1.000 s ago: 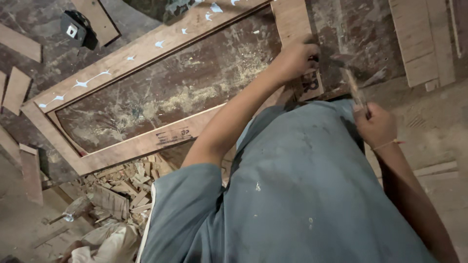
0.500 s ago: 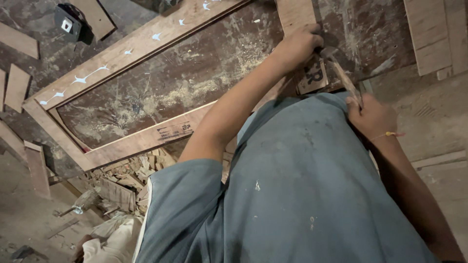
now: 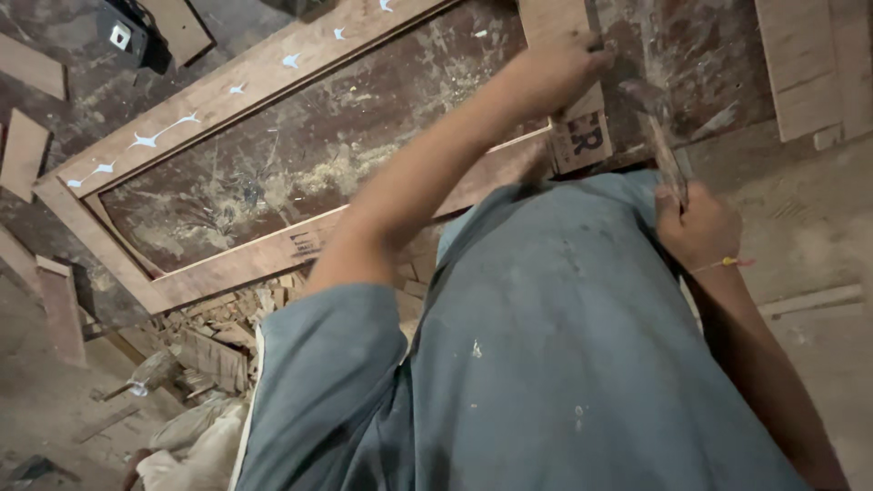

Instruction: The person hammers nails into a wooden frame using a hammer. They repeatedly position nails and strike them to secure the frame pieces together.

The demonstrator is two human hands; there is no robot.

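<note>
Right hand (image 3: pixel 698 227) is wrapped tight round the wooden handle of a hammer (image 3: pixel 662 136), head raised just off the work, hovering beside the frame's corner. Left hand (image 3: pixel 555 73) is clenched down on the short upright rail of the wooden frame (image 3: pixel 245 259), fingers closed as if pinching something small against the wood; whether that is a nail I cannot tell, the knuckles hide it. The frame lies flat on a dark, scuffed surface (image 3: pixel 318 164) dusted with sawdust.

How far along? The frame looks assembled into a full rectangle: long rails top and bottom, a short rail at the far left, another under the left hand. White glue blobs (image 3: pixel 164 132) dot the top rail in a line, wet-looking and not wiped. My read is that the joints are laid up and this near corner is the one being fastened; the other corners show no work under way, and whether they are already pinned is too small to see.

Markings now: a dark printed stamp (image 3: pixel 587 136) sits on the lower end of the upright rail, block-shaped, black on pale brown wood. A second, smaller dark stamp (image 3: pixel 305 244) shows on the bottom rail, partly behind the forearm. A black boxy tool with a white square label (image 3: pixel 123 36) rests at the top left corner. Wood offcuts (image 3: pixel 218 341) are heaped on the floor below the frame
</note>
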